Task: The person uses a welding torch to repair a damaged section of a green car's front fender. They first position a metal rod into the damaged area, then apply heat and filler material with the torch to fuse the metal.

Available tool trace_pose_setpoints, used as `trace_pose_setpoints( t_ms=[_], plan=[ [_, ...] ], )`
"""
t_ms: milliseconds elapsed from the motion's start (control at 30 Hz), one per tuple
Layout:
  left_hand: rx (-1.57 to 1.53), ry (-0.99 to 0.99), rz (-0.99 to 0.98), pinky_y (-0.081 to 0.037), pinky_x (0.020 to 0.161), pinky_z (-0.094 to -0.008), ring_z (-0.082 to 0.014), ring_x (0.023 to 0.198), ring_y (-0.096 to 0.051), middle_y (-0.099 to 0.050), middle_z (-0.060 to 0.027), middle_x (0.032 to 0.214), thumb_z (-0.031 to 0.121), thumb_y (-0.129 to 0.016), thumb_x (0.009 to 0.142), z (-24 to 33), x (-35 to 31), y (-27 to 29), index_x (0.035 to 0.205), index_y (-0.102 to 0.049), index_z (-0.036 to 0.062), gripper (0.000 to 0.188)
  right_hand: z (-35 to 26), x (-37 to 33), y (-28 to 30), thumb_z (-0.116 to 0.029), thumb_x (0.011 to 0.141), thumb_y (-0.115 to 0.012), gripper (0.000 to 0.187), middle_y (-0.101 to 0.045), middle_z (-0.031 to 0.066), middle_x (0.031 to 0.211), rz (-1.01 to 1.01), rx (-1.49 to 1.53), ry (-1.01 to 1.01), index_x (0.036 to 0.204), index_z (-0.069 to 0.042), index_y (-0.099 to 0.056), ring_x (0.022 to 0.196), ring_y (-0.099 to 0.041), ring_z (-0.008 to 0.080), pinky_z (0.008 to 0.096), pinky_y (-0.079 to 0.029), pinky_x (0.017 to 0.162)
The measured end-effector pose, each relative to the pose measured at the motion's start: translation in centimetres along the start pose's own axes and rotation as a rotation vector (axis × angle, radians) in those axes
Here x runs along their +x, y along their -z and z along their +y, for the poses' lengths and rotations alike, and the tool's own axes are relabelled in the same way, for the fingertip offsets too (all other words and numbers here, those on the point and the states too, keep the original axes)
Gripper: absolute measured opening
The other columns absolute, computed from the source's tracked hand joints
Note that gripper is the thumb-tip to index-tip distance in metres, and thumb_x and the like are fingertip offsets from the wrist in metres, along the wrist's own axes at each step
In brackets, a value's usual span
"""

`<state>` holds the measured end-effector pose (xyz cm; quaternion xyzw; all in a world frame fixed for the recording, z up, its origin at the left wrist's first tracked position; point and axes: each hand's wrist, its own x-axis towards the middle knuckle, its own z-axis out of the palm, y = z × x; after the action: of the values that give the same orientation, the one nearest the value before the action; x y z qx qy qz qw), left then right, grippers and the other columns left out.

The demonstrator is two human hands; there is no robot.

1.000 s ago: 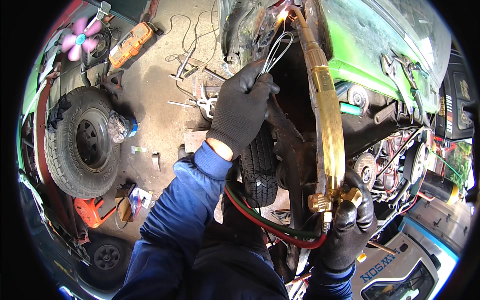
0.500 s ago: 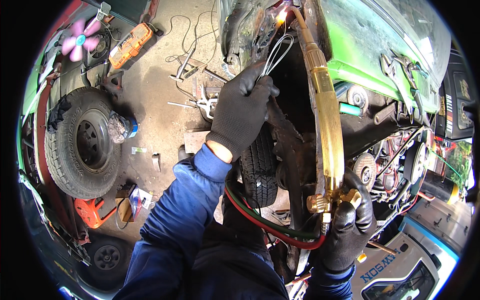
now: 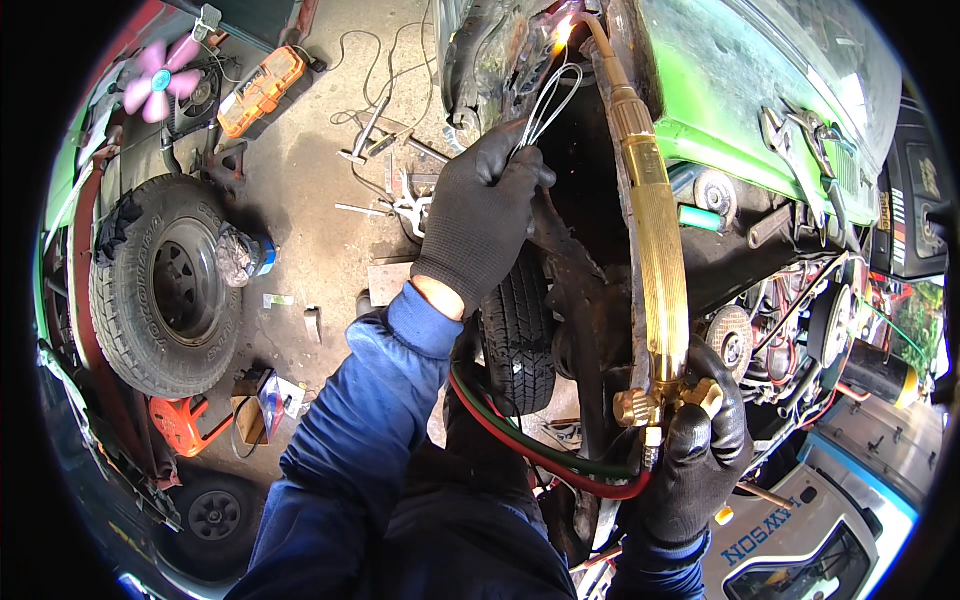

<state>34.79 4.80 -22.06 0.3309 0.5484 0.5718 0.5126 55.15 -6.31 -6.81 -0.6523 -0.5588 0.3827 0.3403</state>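
My left hand [image 3: 485, 205], in a black glove, pinches a bent loop of thin filler wire [image 3: 548, 110] whose upper end points toward a small bright flame [image 3: 566, 38]. My right hand [image 3: 695, 460], also gloved, is closed round the valve end of a brass gas welding torch [image 3: 655, 240]. The torch reaches upward, and its curved copper tip meets the flame at a rusty metal panel edge [image 3: 520, 60]. A red hose [image 3: 600, 487] and a green hose [image 3: 575, 462] lead from the torch's lower end. The spot under the flame is too bright to make out.
A green car body panel [image 3: 720, 120] lies right of the torch, with pliers [image 3: 790, 150] on it. An engine [image 3: 790, 330] is lower right. Below my left hand stands a tyre [image 3: 517, 345]. Hammers [image 3: 370, 130] and cables lie on the floor, beside a large wheel [image 3: 175, 285].
My left hand and the wire loop have shifted slightly down and left. The torch and my right hand look unmoved; the flame still burns at the panel edge.
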Motion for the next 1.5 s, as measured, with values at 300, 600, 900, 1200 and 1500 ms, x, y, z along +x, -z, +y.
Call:
trace_pose_setpoints(
  t_ms=[300, 600, 900, 1200, 1500],
  plan=[
    [0.026, -0.009, -0.002, -0.049, 0.059, -0.0234, -0.0047, 0.062, -0.056, -0.076, -0.0035, 0.096, 0.018, -0.057, 0.113, 0.1, 0.1, 0.1, 0.142, -0.065, 0.0046, 0.033, -0.2, -0.1, 0.0, -0.033, 0.099, -0.077, 0.059, -0.074, 0.0162, 0.127, -0.006, 0.052, -0.022, 0.14, 0.008, -0.065, 0.117, -0.069, 0.0234, 0.0402, -0.054, 0.105],
    [-0.006, 0.122, -0.036, -0.05, 0.059, -0.023, -0.0052, 0.064, -0.059, -0.075, -0.0047, 0.095, 0.019, -0.058, 0.112, -0.7, -2.3, 1.9, 0.141, -0.066, 0.0029, 0.034, -0.7, -1.5, 0.3, -0.033, 0.096, -0.081, 0.061, -0.073, 0.0176, 0.13, -0.026, 0.024, -0.085, 0.139, 0.008, -0.066, 0.12, -0.069, 0.0239, 0.0414, -0.052, 0.108],
    [0.25, 0.535, -0.039, -0.052, 0.061, -0.0274, -0.009, 0.068, -0.061, -0.074, -0.0045, 0.096, 0.018, -0.063, 0.108, -10.5, -11.8, 13.1, 0.125, -0.069, 0.0031, 0.023, -1.5, -7.3, -1.3, -0.042, 0.099, -0.081, 0.066, -0.076, 0.014, 0.115, -0.043, 0.048, -0.126, 0.141, 0.006, -0.065, 0.097, -0.072, 0.0171, 0.0331, -0.058, 0.086],
    [0.426, 0.609, -0.249, -0.056, 0.073, -0.0292, -0.0108, 0.079, -0.067, -0.075, -0.0042, 0.102, 0.024, -0.059, 0.112, -7.8, -14.1, 19.0, 0.14, -0.067, 0.005, 0.036, -2.1, -13.5, -8.2, -0.029, 0.104, -0.076, 0.057, -0.075, 0.0126, 0.122, 0.073, 0.376, -0.378, 0.145, 0.007, -0.061, 0.105, -0.071, 0.0161, 0.0333, -0.059, 0.092],
    [0.402, 0.448, -0.237, -0.052, 0.062, -0.026, -0.006, 0.066, -0.058, -0.075, -0.0046, 0.095, 0.023, -0.056, 0.114, -7.0, -10.6, 21.2, 0.15, -0.061, 0.0085, 0.039, -0.6, -15.9, -8.0, -0.024, 0.102, -0.078, 0.06, -0.075, 0.0132, 0.124, 0.044, 0.531, -0.364, 0.148, 0.009, -0.057, 0.109, -0.071, 0.0164, 0.0323, -0.059, 0.095]
  ],
)
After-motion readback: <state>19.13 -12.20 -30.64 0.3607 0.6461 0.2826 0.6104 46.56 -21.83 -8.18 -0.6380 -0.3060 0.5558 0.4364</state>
